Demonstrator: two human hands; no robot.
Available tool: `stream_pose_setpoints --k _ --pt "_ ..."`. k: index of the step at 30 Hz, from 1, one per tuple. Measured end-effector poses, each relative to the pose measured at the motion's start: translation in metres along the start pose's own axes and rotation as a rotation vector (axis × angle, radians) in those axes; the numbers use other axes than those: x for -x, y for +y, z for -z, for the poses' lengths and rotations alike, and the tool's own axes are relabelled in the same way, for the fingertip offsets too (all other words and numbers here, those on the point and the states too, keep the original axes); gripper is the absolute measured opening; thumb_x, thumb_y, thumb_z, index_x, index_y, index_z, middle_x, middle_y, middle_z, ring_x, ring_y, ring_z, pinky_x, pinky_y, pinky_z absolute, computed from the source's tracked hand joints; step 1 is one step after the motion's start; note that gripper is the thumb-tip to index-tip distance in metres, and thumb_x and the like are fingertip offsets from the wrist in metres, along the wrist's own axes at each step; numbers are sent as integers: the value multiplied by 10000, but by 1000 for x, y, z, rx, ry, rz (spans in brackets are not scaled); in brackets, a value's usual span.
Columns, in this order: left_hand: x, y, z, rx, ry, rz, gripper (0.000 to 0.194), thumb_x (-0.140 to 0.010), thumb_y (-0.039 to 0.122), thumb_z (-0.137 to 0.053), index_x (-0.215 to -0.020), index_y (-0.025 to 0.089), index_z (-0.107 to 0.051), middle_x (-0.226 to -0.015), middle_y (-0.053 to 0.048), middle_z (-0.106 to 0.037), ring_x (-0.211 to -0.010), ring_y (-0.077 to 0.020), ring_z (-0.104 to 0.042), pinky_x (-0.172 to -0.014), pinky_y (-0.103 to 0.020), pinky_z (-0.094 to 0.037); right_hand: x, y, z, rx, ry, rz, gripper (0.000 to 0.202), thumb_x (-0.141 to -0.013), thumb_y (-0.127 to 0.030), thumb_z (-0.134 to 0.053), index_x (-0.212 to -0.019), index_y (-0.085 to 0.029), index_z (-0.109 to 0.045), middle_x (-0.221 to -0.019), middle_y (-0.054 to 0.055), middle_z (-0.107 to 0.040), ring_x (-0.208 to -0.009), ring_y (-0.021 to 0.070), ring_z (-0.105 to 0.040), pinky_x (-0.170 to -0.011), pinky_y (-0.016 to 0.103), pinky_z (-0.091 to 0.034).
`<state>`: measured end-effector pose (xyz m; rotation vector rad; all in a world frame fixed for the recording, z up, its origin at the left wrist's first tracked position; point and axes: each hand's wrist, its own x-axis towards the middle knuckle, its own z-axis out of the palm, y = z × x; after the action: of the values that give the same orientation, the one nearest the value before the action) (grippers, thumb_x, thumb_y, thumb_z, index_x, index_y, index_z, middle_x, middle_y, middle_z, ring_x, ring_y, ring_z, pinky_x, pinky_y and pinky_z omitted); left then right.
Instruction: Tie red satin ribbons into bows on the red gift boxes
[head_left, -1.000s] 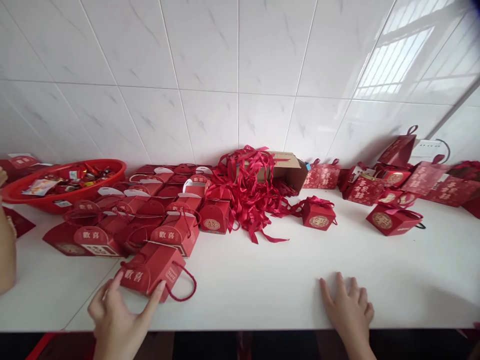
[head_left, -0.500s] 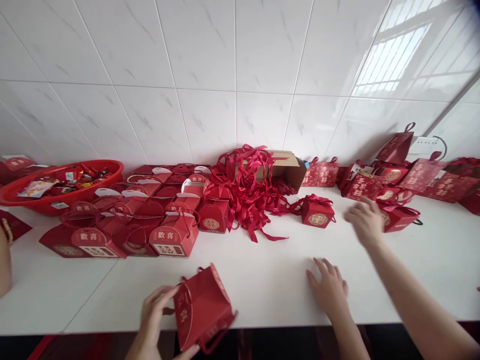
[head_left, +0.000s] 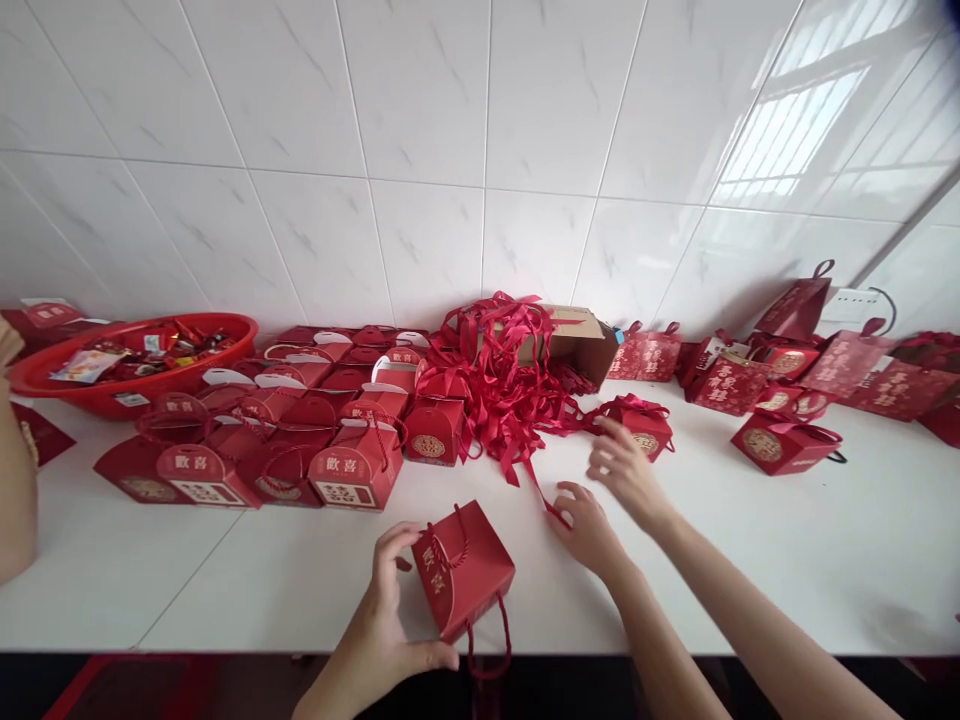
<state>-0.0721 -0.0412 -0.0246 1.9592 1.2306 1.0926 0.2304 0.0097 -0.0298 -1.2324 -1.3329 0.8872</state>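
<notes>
My left hand [head_left: 382, 610] curves round the left side of a red gift box [head_left: 480, 560] near the table's front edge, fingers at its upper corner, thumb by its lower corner. The box sits tilted, with twisted cord handles. In my right hand [head_left: 589, 525] the end of a red ribbon is pinched; it trails from a tangled ribbon pile [head_left: 514, 390]. Another person's hand [head_left: 630, 475] reaches in just beyond, fingers apart, beside a small red box with a bow [head_left: 651, 425].
Rows of red boxes [head_left: 352, 465] stand at left, beside a red basin [head_left: 244, 350] of sweets. A cardboard box [head_left: 592, 345] lies behind the ribbons. More red boxes [head_left: 780, 445] and bags are at right. Another person's arm [head_left: 19, 490] shows at the left edge.
The held box has moved right and turned. My right hand has moved left and taken hold of a ribbon. The other person's hand has left the right-hand boxes and moved left.
</notes>
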Motion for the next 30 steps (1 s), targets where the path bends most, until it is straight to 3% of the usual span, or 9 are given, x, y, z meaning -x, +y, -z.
stream_pose_setpoints --k 6,9,12,15,18,21,24,26,30 --pt "-22 8 -2 173 -10 14 605 -782 387 -652 -1297 253 -364 -1268 -137 -497 -1216 -310 -468 -1028 -465 -380 34 -30 -3 -3 -105 -24 348 -769 -483 -595 -522 -254 -508 -1178 24 -613 -1157 287 -524 -995 475 -394" --pt "-32 15 -6 232 -8 44 434 -791 307 -639 -1183 228 -469 -1109 -101 -549 -1080 -262 -554 -970 -400 -437 40 -44 2 -228 27 9 409 -759 -558 -568 -524 -250 -436 -844 48 -631 -922 265 -596 -899 461 -440" --pt "-42 19 -14 400 10 67 326 -808 338 -611 -1092 211 -514 -952 -66 -545 -973 -221 -576 -858 -331 -494 42 -57 14 -436 146 151 376 -802 -489 -562 -545 -242 -442 -573 -1 -432 -592 180 -473 -691 400 -447" --pt "-53 14 -26 485 15 177 235 -817 402 -581 -902 183 -565 -806 -32 -553 -792 -172 -578 -725 -279 -497 46 -69 28 -503 172 213 479 -843 -616 -394 -577 -235 -509 -577 -2 -359 -509 147 -341 -531 329 -344" --pt "-64 3 -34 567 164 426 242 -748 380 -624 -852 175 -549 -705 2 -568 -670 -154 -580 -668 -290 -489 52 -74 37 -554 205 186 658 -817 -732 -206 -719 -246 -638 -639 22 -407 -501 142 -337 -522 337 -331" --pt "-69 -4 -30 627 369 575 352 -664 309 -626 -971 183 -508 -880 -44 -614 -848 -205 -621 -725 -323 -496 53 -73 38 -545 242 53 465 -828 -630 -430 -875 -239 -678 -633 -3 -411 -481 104 -301 -507 294 -304" --pt "-64 11 -18 523 476 510 355 -701 311 -585 -1034 226 -497 -1205 -72 -530 -1193 -235 -473 -917 -345 -431 49 -71 29 -471 215 -124 249 -793 -404 -652 -980 -241 -632 -608 -48 -358 -495 80 -278 -485 238 -257" --pt "-54 31 -13 332 373 351 298 -773 349 -558 -1049 240 -531 -1278 -73 -498 -1257 -257 -417 -1012 -390 -367 46 -69 19 -445 141 -190 248 -806 -389 -650 -996 -239 -596 -617 -57 -347 -503 73 -278 -477 219 -258" --pt "-35 69 -21 -36 -70 86 275 -820 363 -566 -1077 264 -584 -1276 -79 -519 -1245 -284 -440 -1054 -437 -354 45 -64 1 -391 -9 -229 249 -831 -408 -612 -993 -225 -561 -636 -53 -381 -515 71 -314 -469 200 -302"
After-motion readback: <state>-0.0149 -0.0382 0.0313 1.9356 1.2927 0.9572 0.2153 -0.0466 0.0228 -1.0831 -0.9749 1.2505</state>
